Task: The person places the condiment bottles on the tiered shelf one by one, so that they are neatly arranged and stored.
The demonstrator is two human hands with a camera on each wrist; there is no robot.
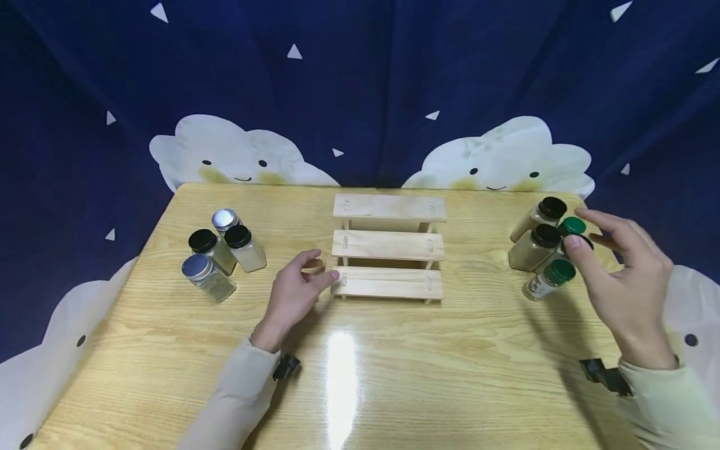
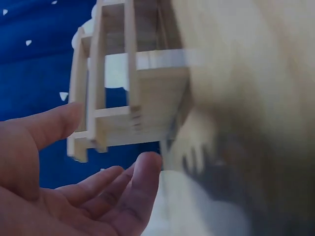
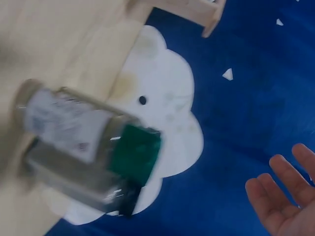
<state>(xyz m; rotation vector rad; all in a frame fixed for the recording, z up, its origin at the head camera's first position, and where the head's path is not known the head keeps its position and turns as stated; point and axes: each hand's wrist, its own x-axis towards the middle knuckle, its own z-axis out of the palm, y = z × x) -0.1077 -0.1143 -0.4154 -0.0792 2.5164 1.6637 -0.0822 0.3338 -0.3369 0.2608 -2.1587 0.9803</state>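
1. Right hand (image 1: 631, 284), spread wide, hovers near the green-capped, white-labelled cylindrical jar (image 1: 545, 282), desk (image 1: 450, 375) right; a straight lift should spare neighbouring black-capped jars (image 1: 526, 253).
2. Left hand (image 1: 294, 292), fingers parted, flanks the pale wooden three-tier rack (image 1: 388, 244).

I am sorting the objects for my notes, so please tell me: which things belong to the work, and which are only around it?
Likely in the work:
wooden rack, near the left hand
right-side jars, near the right hand
left-side jars, probably

Only surroundings:
table
patterned curtain
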